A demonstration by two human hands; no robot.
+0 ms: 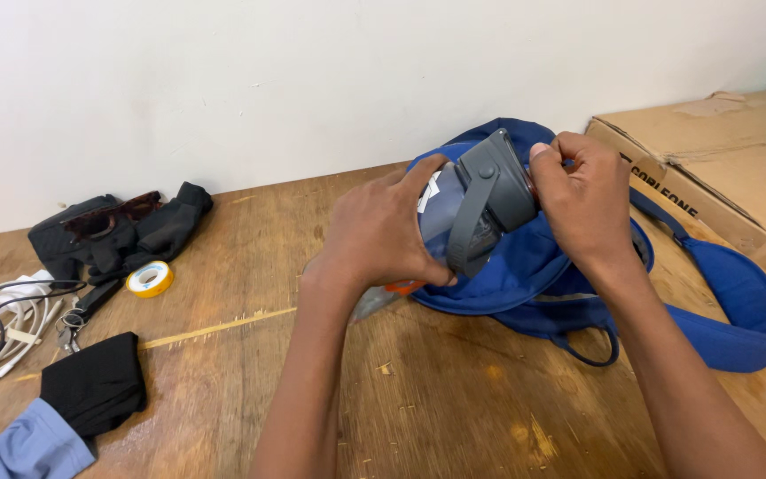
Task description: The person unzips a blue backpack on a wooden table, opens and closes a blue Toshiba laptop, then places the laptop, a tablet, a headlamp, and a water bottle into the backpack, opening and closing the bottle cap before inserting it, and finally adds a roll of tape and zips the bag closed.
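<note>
White wall runs along the far edge of a scuffed wooden surface (454, 399). Near the middle right, both hands hold a grey bottle (476, 208) on its side, just above a blue bag (534, 266) that lies open against the wall. The left hand (383, 235) is closed around the bottle's clear body, thumb along the near side. The right hand (582, 200) grips the grey cap end, fingers curled over its top; a grey carry strap runs down the cap's side. The bag's blue strap (738, 302) trails to the right, in front of a cardboard box (720, 151) at the far right. On the left lie a black pouch (126, 235) with sunglasses (108, 215) on top, a roll of yellow tape (150, 278) just near of it, white cables (2, 333) at the left edge, and a black cloth (95, 381) nearer, touching a light-blue cloth (19, 448) in the near left corner.
</note>
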